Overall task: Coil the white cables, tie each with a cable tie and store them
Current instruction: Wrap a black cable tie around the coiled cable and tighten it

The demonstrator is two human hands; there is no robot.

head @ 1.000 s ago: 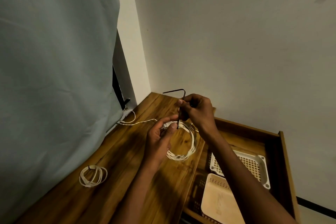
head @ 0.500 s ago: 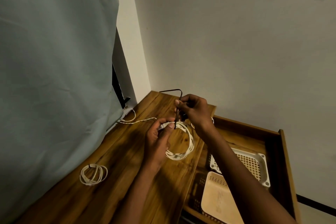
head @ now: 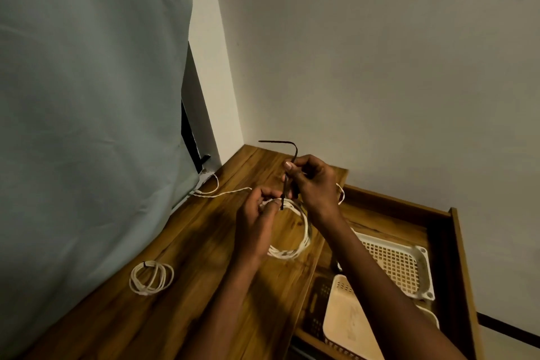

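Left hand [head: 257,222]: grips the top of the white cable coil [head: 295,251], thumb pressed on the strands where the tie crosses them.
Right hand [head: 314,183]: pinches the black cable tie [head: 289,166] between thumb and fingers, just above the left hand.
Cable tie: runs upright from the coil through the right hand; its free end bends over and points left.
Cable coil: hangs from the left hand above the desk [head: 181,242], near its right edge.
Tied coil [head: 152,276]: lies flat near the left edge of the desk, bound with a dark tie.
Loose cable [head: 222,193]: trails across the far left corner of the desk toward the curtain [head: 87,126].
Drawer [head: 455,257]: open, right of the desk; holds a white basket [head: 400,266] and a beige basket [head: 347,318].
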